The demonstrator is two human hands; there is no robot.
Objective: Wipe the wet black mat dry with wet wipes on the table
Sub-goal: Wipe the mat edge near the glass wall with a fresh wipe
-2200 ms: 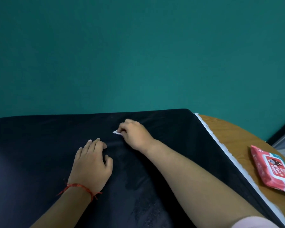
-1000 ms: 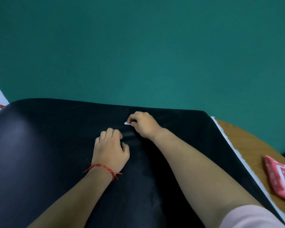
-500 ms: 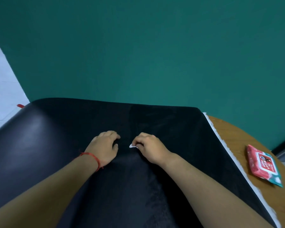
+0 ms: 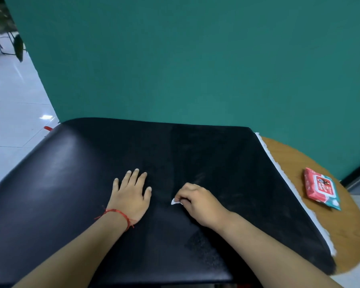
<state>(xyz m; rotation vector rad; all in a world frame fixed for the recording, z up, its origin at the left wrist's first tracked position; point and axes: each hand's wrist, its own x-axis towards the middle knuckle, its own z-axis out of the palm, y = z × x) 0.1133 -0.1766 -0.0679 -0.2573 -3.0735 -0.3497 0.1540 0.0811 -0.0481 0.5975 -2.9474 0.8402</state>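
Observation:
The black mat (image 4: 75,183) covers most of the table, with faint damp streaks in its middle and right part. My right hand (image 4: 200,201) is curled on a small white wet wipe (image 4: 174,202) and presses it on the mat near the centre. Only a corner of the wipe shows past my fingers. My left hand (image 4: 131,195), with a red string at the wrist, lies flat on the mat just left of it, fingers spread.
A red and teal pack of wet wipes (image 4: 321,188) lies on the round wooden table (image 4: 349,229) to the right of the mat. A white fringe (image 4: 279,169) runs along the mat's right edge. A teal wall stands behind; tiled floor lies at the left.
My right hand has pulled the wipe back toward me across the mat. My left hand went from curled to flat with fingers spread. The view has tilted down and left.

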